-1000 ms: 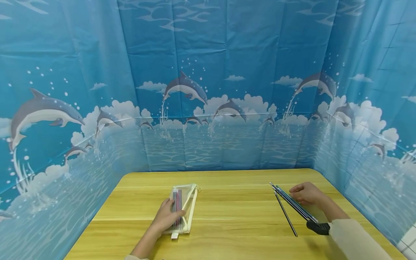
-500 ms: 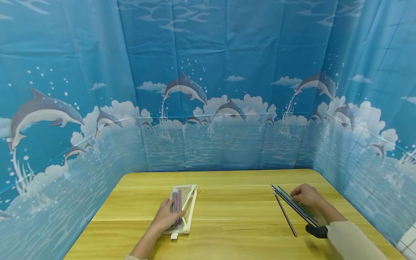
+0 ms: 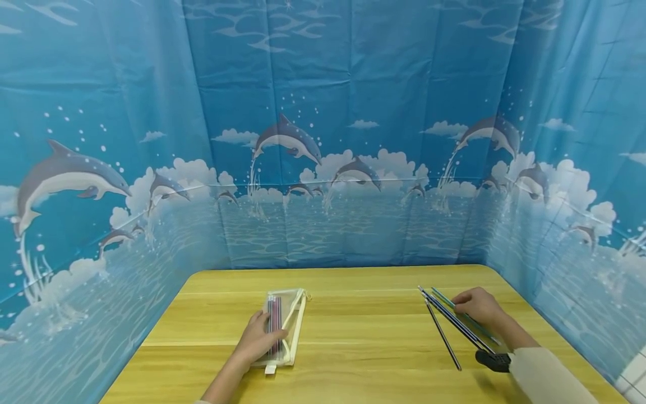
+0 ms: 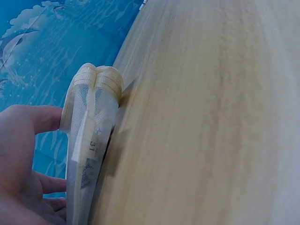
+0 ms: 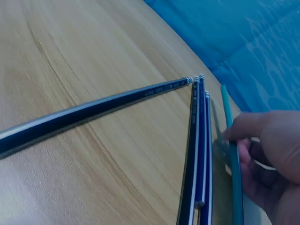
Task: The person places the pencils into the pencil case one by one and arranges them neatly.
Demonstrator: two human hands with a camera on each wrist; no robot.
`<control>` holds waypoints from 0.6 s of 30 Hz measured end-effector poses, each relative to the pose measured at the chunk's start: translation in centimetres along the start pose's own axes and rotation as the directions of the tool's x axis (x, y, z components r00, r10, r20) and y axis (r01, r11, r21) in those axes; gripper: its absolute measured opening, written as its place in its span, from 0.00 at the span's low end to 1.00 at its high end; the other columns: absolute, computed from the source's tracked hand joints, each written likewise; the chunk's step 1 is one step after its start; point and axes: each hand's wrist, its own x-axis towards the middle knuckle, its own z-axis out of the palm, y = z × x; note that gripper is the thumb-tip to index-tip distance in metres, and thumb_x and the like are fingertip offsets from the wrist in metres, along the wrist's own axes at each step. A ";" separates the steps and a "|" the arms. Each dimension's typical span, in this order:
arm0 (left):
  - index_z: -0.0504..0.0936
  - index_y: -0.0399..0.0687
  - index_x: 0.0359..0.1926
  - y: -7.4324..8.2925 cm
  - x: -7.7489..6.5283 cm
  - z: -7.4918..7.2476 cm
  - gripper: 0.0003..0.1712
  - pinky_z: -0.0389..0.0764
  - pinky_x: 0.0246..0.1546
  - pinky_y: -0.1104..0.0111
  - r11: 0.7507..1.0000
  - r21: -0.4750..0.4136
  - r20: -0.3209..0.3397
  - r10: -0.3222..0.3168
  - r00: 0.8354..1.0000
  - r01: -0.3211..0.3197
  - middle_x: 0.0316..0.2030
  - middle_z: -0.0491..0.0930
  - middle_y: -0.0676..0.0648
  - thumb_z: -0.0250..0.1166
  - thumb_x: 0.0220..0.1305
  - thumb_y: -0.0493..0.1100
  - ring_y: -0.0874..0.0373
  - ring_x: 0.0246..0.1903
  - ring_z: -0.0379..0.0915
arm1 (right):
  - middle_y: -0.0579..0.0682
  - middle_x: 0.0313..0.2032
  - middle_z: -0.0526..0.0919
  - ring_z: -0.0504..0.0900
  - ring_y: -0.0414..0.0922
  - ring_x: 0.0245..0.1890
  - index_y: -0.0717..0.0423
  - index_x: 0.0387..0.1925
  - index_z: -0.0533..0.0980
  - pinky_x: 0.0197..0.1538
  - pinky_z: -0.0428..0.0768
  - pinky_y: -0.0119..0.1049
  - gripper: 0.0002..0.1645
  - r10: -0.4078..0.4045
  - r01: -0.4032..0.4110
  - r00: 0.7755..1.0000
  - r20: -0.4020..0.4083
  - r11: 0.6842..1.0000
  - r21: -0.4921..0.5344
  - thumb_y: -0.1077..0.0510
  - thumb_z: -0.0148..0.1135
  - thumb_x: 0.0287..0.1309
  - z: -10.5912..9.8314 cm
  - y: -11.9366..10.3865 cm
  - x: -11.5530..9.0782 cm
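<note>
A cream-edged see-through mesh pencil case lies on the left side of the table, with several pencils inside. My left hand holds it, thumb across its mesh and fingers at its left part; the left wrist view shows the zippered pencil case edge-on against the thumb and fingers. At the right, my right hand pinches a teal-green pencil between thumb and fingers. Left of that pencil, several dark blue and black striped pencils lie close together. Another dark pencil lies apart at an angle.
The yellow wood-grain table has rounded back corners. A blue dolphin-print curtain stands along its back and sides. A black band is on the right wrist, its lower end close to the dark pencils.
The right hand has drawn the teal-green pencil rightward, away from the dark pencils, and now pinches it. The left hand and pencil case stay in place.
</note>
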 end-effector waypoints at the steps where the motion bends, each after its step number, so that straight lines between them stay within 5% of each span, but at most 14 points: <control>1: 0.64 0.26 0.73 0.0 0.0 0.0 0.50 0.64 0.63 0.32 1.000 -0.001 0.000 0.001 1.000 -0.001 0.74 0.53 0.24 0.72 0.60 0.54 0.23 0.69 0.55 | 0.68 0.48 0.84 0.82 0.64 0.47 0.73 0.51 0.82 0.45 0.84 0.54 0.17 0.008 -0.008 1.000 -0.006 1.000 0.029 0.64 0.64 0.67 0.0 0.0 -0.1; 8: 0.64 0.26 0.73 0.0 0.0 0.0 0.51 0.64 0.64 0.33 1.000 -0.005 0.000 -0.008 1.000 0.008 0.74 0.53 0.25 0.72 0.60 0.54 0.23 0.69 0.55 | 0.58 0.41 0.84 0.75 0.48 0.29 0.76 0.60 0.75 0.33 0.78 0.43 0.23 0.085 -0.086 0.996 0.018 0.965 0.247 0.62 0.61 0.73 -0.1 -0.5 -0.1; 14: 0.64 0.26 0.73 0.0 -0.1 0.0 0.50 0.64 0.64 0.34 1.000 -0.004 -0.002 -0.010 1.000 0.010 0.74 0.54 0.25 0.73 0.60 0.53 0.23 0.69 0.56 | 0.63 0.51 0.83 0.85 0.53 0.47 0.77 0.62 0.74 0.46 0.86 0.48 0.26 0.100 -0.108 0.994 0.044 0.944 0.313 0.59 0.62 0.73 0.2 -2.3 0.4; 18: 0.65 0.26 0.72 0.0 0.0 -0.1 0.50 0.64 0.64 0.34 1.000 -0.008 -0.008 -0.002 1.000 0.002 0.74 0.54 0.24 0.73 0.59 0.53 0.23 0.69 0.56 | 0.64 0.51 0.82 0.84 0.52 0.44 0.78 0.63 0.72 0.44 0.86 0.46 0.27 0.092 -0.107 0.994 0.058 0.922 0.372 0.61 0.62 0.72 0.8 -3.6 0.9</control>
